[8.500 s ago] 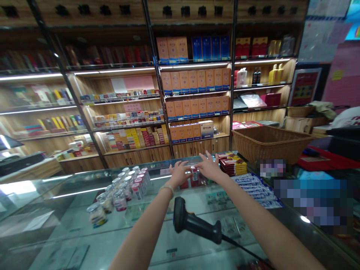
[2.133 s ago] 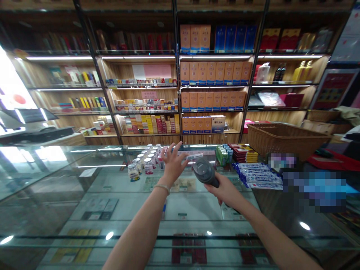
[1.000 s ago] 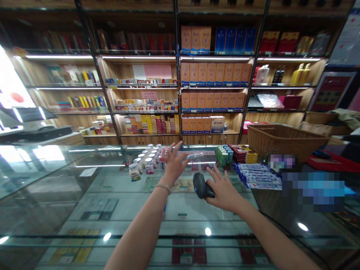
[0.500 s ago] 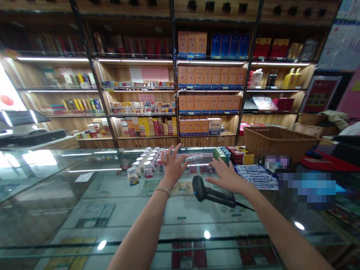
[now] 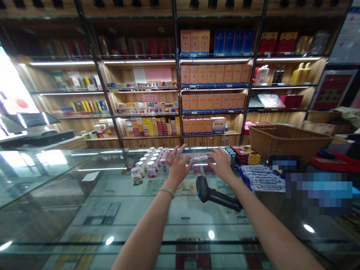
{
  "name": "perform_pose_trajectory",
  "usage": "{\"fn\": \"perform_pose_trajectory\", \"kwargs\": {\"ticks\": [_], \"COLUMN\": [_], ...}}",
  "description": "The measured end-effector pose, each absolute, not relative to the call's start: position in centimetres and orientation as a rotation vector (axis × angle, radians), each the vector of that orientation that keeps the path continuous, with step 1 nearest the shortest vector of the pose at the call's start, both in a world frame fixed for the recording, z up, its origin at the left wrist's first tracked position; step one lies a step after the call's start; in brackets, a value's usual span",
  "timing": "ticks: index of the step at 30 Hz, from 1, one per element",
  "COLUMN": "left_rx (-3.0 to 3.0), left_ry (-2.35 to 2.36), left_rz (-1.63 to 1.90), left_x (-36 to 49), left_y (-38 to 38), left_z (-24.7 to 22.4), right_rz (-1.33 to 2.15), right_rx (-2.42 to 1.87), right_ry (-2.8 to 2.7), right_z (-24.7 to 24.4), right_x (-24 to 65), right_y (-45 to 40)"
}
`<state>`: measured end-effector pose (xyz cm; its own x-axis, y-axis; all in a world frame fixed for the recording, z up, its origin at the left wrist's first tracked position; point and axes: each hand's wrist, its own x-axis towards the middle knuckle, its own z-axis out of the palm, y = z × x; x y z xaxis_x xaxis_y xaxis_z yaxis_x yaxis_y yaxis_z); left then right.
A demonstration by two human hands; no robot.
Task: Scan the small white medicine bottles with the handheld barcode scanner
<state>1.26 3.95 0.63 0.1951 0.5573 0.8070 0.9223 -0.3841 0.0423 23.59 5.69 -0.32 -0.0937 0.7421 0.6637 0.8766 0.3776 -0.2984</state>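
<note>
My left hand [image 5: 177, 167] is open over the glass counter [image 5: 157, 213], fingers spread, just right of several small white-capped jars [image 5: 140, 169]. Opposite it, my right hand [image 5: 222, 165] is also open, its fingers reaching forward and partly covering some small green-blue packs [image 5: 231, 153]. Between the fingertips of both hands lies a clear, slim item [image 5: 199, 159], whose kind I cannot make out; I cannot tell whether the fingers touch it. A black barcode scanner [image 5: 216, 195] rests on the glass below my right hand, its handle end partly behind my forearm.
Right of my right hand are blue-and-white packets [image 5: 261, 178], red and yellow packs [image 5: 244, 154] and a brown wicker basket [image 5: 287, 138]. A paper slip [image 5: 90, 176] lies on the left. Shelves with orange boxes [image 5: 215, 76] stand behind the counter.
My right hand has moved forward and inward, nearer to my left hand and the clear item. My left hand stays open in much the same place. The view has shifted slightly left.
</note>
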Motion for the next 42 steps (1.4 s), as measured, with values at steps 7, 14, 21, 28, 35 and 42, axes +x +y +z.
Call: {"fn": "perform_pose_trajectory", "kwargs": {"ticks": [7, 14, 21, 28, 35, 42], "left_rx": [-2.046, -2.071, -2.141, -2.164, -2.137, -2.177], "left_ry": [-1.397, -1.385, -1.3, -1.298, -1.308, -1.321], "left_rz": [-1.059, -1.072, -0.991, -0.989, -1.132, -1.148], "left_x": [1.6, 2.1, 2.9, 2.7, 3.1, 3.7], "left_y": [3.9, 3.8, 3.3, 3.2, 3.2, 3.0], "left_z": [0.7, 0.8, 0.5, 1.1, 1.7, 1.7], "right_rz": [-0.222, -0.194, -0.161, -0.195, -0.264, -0.257], "right_rx": [-1.299, -1.189, -1.092, -1.118, -1.127, -1.122], "right_ry": [-1.805, -1.702, -1.669, -1.63, -1.712, -1.696], "right_z": [-0.3, 0.2, 0.5, 0.8, 0.7, 0.5], "right_x": [24.0, 23.8, 22.9, 22.8, 23.0, 22.8], "right_y": [5.3, 4.5, 4.0, 3.8, 3.5, 3.4]}}
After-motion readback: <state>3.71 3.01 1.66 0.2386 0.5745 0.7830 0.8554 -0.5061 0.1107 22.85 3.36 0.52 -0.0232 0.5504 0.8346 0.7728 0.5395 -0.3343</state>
